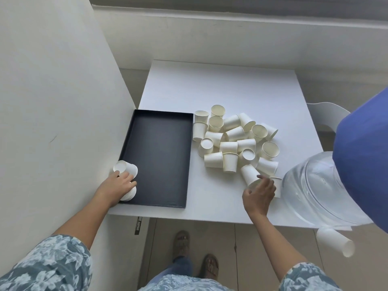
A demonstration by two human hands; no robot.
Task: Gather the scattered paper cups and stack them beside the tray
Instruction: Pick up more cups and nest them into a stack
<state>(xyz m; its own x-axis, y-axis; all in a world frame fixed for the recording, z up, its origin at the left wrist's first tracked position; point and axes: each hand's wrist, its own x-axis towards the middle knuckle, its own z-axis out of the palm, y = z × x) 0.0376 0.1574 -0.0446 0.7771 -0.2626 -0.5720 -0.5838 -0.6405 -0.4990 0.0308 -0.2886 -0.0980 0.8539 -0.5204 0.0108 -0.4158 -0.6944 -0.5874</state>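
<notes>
Head view: left hand [121, 183], fingers curled on a short cup stack [127, 175] lying at the near-left corner of the black tray [159, 156]. Right of the tray, loose cups [233, 139] sit heaped on the white table [220, 85]. Right hand [259, 195] pinches one cup [251, 176] at the heap's near edge, beside a water jug [315, 190].

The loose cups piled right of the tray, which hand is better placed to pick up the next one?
Right hand: already at the pile. Left hand is occupied with cups on the tray.
</notes>
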